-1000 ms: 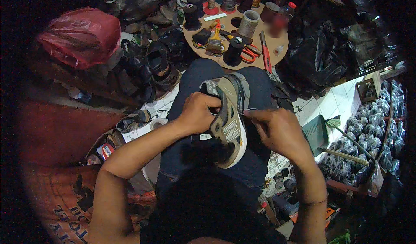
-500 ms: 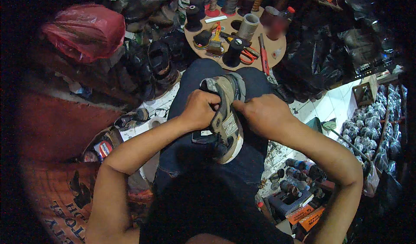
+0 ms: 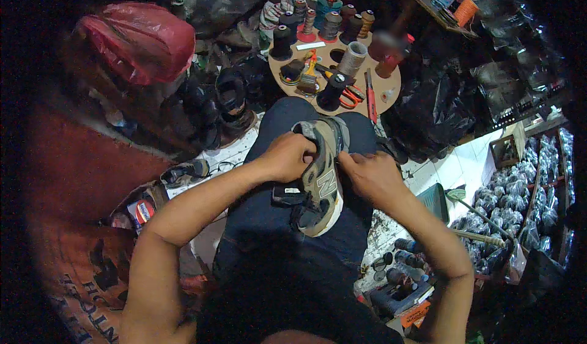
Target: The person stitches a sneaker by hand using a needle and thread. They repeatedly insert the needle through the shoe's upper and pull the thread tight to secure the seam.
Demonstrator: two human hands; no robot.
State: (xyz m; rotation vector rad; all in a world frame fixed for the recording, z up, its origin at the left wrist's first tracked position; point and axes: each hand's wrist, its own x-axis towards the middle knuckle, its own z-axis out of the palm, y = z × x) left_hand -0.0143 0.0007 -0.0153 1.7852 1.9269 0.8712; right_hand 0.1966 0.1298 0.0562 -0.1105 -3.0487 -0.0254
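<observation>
A grey-tan sneaker [image 3: 324, 185] lies lengthwise on my thighs. My left hand [image 3: 292, 159] is closed on its collar from the left, thumb and fingers curled into the opening. My right hand [image 3: 370, 171] is closed in a pinch against the right side of the shoe; what it pinches is too small to make out. A dark piece with a pale label shows beneath the shoe's left side.
Beyond my knees a round board [image 3: 388, 93] holds several thread spools, scissors, brushes and a red tool. A red plastic bag [image 3: 137, 41] sits upper left among dark shoes. Right are a green dustpan [image 3: 433, 203], several wrapped items [image 3: 513, 191], and bottles on the floor.
My right hand moved in against the shoe from a position with a thin thread, then back slightly rightward, its elbow dropping lower. My left hand keeps its grip; the whole view has shifted slightly.
</observation>
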